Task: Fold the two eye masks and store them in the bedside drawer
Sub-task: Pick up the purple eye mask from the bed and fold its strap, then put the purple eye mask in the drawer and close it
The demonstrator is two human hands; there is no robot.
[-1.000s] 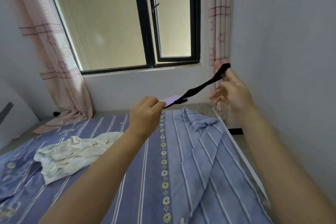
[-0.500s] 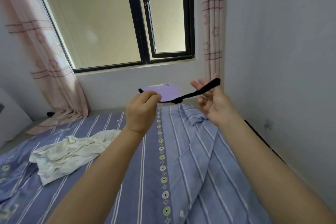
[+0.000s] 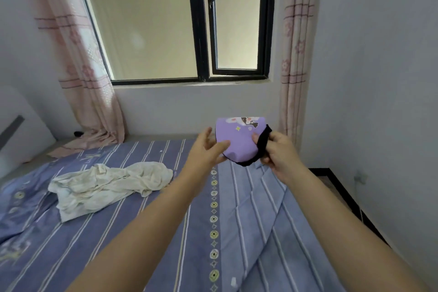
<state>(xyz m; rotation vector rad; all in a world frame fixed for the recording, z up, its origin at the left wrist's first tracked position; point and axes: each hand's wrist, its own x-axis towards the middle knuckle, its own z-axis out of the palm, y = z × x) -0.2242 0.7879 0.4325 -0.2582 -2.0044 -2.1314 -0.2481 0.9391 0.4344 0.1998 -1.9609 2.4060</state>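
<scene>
A purple eye mask (image 3: 240, 140) with a cartoon print and a black strap is held up in the air over the far part of the bed, folded in half. My left hand (image 3: 206, 149) pinches its left edge between thumb and fingers. My right hand (image 3: 276, 152) grips its right edge, with the black strap (image 3: 263, 143) looped over the fingers and hanging under the mask. I see only this one mask. No drawer is in view.
The bed (image 3: 166, 232) has a blue striped cover. A crumpled cream cloth (image 3: 106, 185) lies on its left part. A black-framed window (image 3: 201, 31) and pink curtains (image 3: 87, 66) are behind. A white wall (image 3: 379, 78) runs close along the right side.
The strap was stretched out between both hands; my right hand has come in toward the left, and the mask now faces me, folded, with the strap gathered at my right hand.
</scene>
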